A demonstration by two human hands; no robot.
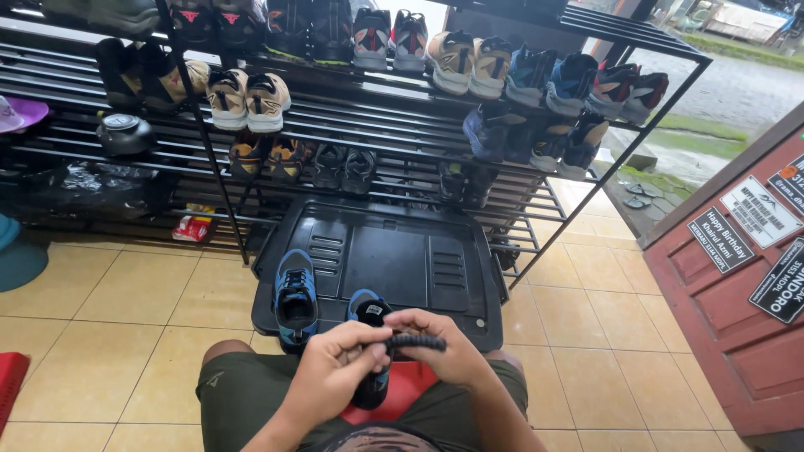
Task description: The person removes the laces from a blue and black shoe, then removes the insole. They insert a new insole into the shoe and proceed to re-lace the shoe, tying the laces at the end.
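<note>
1. A seated person's left hand [335,368] and right hand [448,343] both pinch a rolled black shoelace [416,341] between them, just above the knees
2. Under the hands, a blue-and-black shoe [369,311] stands on a red stool [402,389] – its partner shoe [295,297] sits on the black tray [402,251] ahead
3. Behind the tray, a black shoe rack [377,134] holds rows of sneakers

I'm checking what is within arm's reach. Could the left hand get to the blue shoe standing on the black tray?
Probably yes. The blue shoe stands just ahead of the left hand with nothing between them, though both hands now hold a black lace.
</note>
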